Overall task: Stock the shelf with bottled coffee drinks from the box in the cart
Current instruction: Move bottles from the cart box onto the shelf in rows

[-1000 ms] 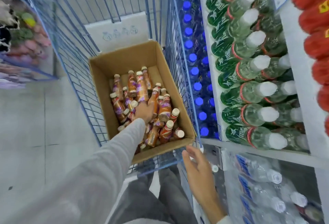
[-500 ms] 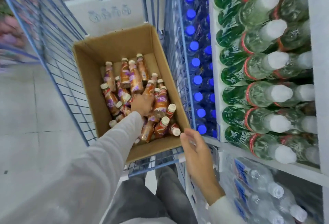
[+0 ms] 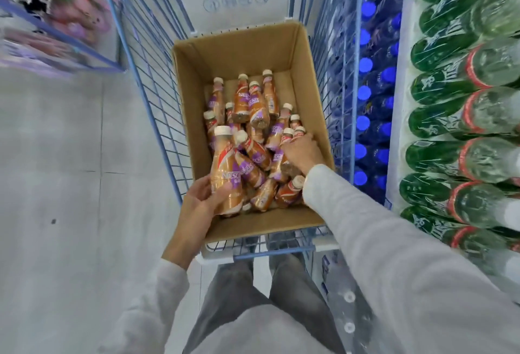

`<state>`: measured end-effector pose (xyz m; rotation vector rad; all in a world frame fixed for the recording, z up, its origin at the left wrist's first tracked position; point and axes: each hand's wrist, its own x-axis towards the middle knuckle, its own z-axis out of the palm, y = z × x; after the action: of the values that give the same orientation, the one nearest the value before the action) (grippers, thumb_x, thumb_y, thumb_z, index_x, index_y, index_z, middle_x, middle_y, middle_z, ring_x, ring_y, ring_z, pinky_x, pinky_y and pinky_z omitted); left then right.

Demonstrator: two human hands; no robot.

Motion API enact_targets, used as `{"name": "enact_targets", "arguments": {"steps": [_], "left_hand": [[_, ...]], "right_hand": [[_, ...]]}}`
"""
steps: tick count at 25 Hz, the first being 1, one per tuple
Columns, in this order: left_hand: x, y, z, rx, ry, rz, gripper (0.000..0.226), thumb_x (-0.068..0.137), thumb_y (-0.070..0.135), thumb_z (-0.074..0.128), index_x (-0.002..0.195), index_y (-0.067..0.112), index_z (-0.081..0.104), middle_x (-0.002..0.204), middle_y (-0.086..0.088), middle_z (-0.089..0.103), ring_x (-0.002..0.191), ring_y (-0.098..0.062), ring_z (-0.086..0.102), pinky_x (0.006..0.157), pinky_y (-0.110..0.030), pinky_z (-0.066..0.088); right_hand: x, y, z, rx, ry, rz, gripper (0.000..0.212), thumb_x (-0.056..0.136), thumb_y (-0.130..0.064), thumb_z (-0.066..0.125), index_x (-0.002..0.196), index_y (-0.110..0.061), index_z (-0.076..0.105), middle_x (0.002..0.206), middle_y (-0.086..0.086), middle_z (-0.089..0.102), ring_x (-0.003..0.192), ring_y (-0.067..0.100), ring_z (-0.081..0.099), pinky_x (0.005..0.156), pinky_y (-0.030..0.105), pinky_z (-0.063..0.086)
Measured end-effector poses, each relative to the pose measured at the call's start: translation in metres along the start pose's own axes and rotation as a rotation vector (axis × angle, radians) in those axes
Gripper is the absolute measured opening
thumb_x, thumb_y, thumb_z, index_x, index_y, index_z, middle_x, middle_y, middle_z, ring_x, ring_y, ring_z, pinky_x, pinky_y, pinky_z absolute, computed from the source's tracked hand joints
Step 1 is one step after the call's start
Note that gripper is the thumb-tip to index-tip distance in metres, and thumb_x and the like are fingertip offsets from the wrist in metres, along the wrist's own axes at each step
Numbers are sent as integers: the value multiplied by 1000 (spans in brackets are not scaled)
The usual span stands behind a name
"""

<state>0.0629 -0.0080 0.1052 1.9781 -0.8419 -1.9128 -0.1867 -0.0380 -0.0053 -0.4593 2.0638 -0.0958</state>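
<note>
The left hand [image 3: 201,207] grips a coffee bottle [image 3: 226,168] low on its body, thumb across the front and fingers wrapped behind, holding it upright with the cap up, just above the near left corner of the box [image 3: 242,44]. The right hand [image 3: 302,152] reaches in across the near right corner, palm down and wrist bent, fingers curled over the loose bottles [image 3: 254,106] against the right wall. Whether it has closed on one of them I cannot tell, since the back of the hand hides the grip. Both sleeves angle in from the near side. To do this step well, the right hand should probably settle on a single bottle by its waist rather than its cap and lift it straight up, so the heap lying crosswise beyond the fingers does not shift or snag. The box sits inside the blue wire cart [image 3: 152,78]. To the right of the right hand, past the cart's mesh, runs the shelf [image 3: 395,128] with blue-capped bottles [image 3: 365,95] and green bottles [image 3: 455,117].
</note>
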Motion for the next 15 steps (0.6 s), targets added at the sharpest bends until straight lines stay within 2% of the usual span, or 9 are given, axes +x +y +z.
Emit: {"name": "enact_targets", "arguments": {"steps": [2, 4, 6, 8, 11, 15], "left_hand": [[-10, -1, -10, -14, -6, 5, 68, 69, 55, 83, 129, 29, 65, 113, 11, 77, 103, -14, 75, 84, -32, 62], [-16, -1, -15, -10, -12, 18, 64, 72, 52, 81, 130, 29, 65, 114, 9, 77, 104, -15, 75, 84, -32, 62], [-19, -1, -18, -26, -5, 26, 68, 73, 47, 82, 135, 27, 63, 117, 7, 76, 106, -17, 74, 89, -38, 61], [-25, 2, -20, -59, -8, 30, 70, 72, 44, 83, 135, 24, 63, 118, 5, 76, 107, -19, 74, 93, -42, 60], [-37, 11, -20, -55, -61, 61, 69, 72, 46, 83, 134, 25, 63, 119, 5, 75, 108, -19, 73, 91, -39, 61], [-59, 35, -18, -23, -188, 161, 66, 74, 39, 89, 133, 23, 64, 118, 3, 76, 103, -16, 75, 74, -26, 62]], "right_hand": [[14, 0, 16, -112, -67, 101, 81, 91, -52, 52, 154, -6, 30, 154, 17, 44, 136, 38, 48, 113, 48, 39], [17, 5, 29, -117, -26, 139, 77, 92, -48, 55, 152, -5, 35, 152, 17, 46, 135, 37, 50, 111, 48, 42], [13, 9, 35, 18, 38, 189, 79, 92, -46, 61, 150, 0, 33, 152, 18, 44, 136, 37, 48, 111, 45, 42], [-2, 10, 29, 253, -4, 223, 78, 89, -37, 69, 148, 0, 34, 150, 18, 46, 133, 36, 51, 110, 45, 44], [-50, 18, 10, 518, -102, 91, 73, 81, -35, 78, 141, -9, 47, 134, 12, 62, 119, 31, 61, 105, 48, 49], [-141, 31, -12, 676, -21, -58, 64, 75, -47, 81, 128, -24, 53, 115, -3, 69, 105, 19, 67, 100, 46, 51]]}}
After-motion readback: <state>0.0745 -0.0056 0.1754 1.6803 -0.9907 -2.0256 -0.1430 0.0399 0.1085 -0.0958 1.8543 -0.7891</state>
